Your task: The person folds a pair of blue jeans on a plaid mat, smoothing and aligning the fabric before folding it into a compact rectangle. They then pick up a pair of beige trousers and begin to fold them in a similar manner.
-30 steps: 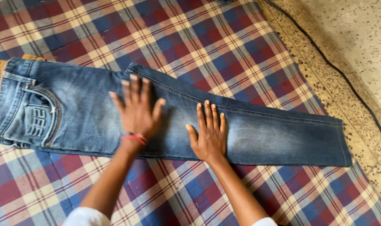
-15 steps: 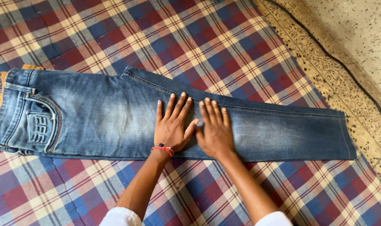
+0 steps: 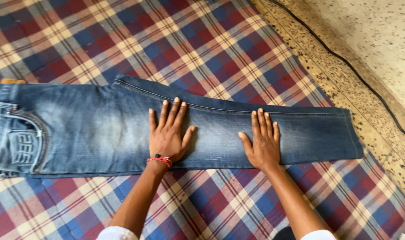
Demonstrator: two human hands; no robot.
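Observation:
A pair of faded blue jeans (image 3: 91,129) lies folded lengthwise, flat on a checked red, blue and cream cloth (image 3: 176,40), waist at the left and hem at the right. My left hand (image 3: 168,133) presses flat on the leg near its middle, fingers spread; a red thread band circles that wrist. My right hand (image 3: 262,140) lies flat further right on the lower leg, palm down, fingers together. Neither hand grips the fabric. A back pocket (image 3: 22,144) with stitching shows at the far left.
The checked cloth ends at the right on a speckled stone floor (image 3: 380,53). A black cable (image 3: 344,64) runs diagonally across that floor. White sleeves show at the bottom edge.
My right hand has slid right along the leg toward the hem, away from my left hand. My left hand moved right earlier and now stays near mid-leg. The view shifted right.

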